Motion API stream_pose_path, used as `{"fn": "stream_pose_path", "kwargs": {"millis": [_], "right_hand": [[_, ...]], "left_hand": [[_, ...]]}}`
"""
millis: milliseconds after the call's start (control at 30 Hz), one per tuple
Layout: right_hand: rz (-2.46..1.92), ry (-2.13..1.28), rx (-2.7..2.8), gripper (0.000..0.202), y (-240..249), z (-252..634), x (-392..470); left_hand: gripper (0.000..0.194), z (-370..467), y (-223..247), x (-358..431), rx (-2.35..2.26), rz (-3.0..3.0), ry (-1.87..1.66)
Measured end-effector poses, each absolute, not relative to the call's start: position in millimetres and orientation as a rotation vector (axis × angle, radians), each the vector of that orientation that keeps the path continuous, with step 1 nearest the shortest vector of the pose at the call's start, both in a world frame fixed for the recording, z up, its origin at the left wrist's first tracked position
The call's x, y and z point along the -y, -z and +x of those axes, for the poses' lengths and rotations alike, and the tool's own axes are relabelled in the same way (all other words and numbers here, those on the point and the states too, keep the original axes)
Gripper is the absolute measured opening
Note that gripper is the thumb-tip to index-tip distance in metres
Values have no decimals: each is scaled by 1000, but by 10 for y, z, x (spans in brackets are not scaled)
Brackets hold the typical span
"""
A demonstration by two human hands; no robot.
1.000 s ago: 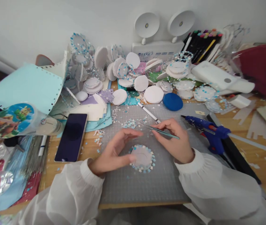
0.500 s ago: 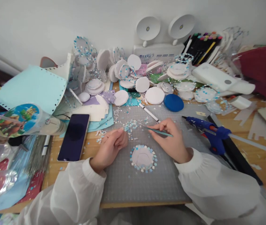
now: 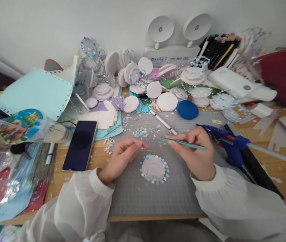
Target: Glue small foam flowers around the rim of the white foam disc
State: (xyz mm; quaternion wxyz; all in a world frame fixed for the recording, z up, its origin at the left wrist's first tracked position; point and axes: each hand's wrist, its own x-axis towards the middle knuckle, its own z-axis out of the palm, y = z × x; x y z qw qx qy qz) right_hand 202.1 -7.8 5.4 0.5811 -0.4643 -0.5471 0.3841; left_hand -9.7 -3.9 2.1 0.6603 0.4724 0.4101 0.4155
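My right hand holds a pair of teal tweezers between thumb and fingers, its tip pointing left above the grey cutting mat. To the left, my left hand is closed, thumb and fingertips drawn together; anything between them is too small to make out. Between and just below the hands lies a white paper disc, ringed with small blue and cream paper pieces. Beyond the hands, a loose scatter of tiny blue and white paper pieces covers part of the mat.
A phone and a plastic cup are at left. A white pen and a blue round lid lie beyond the hands. At right rests a blue glue gun. White discs crowd the back beneath a twin-headed lamp.
My right hand has drawn back to the right with the tweezers. My left hand's fingertips now reach farther right. The ringed disc stays in place on the mat.
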Motion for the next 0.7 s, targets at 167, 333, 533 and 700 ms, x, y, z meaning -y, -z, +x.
{"fn": "stream_pose_path", "kwargs": {"millis": [167,333,533,700], "right_hand": [[-1016,-1043,1329,38,-71,2005,216],[-959,-1138,1374,39,-49,1991,247],[-952,-1192,1343,38,-37,1993,233],[-971,-1218,1295,35,-63,1998,228]], "left_hand": [[26,-77,-64,70,-997,1215,-850],[24,-91,-37,82,-1022,1236,-847],[23,-95,-38,80,-1026,1260,-836],[22,-87,-67,70,-1024,1294,-823]]}}
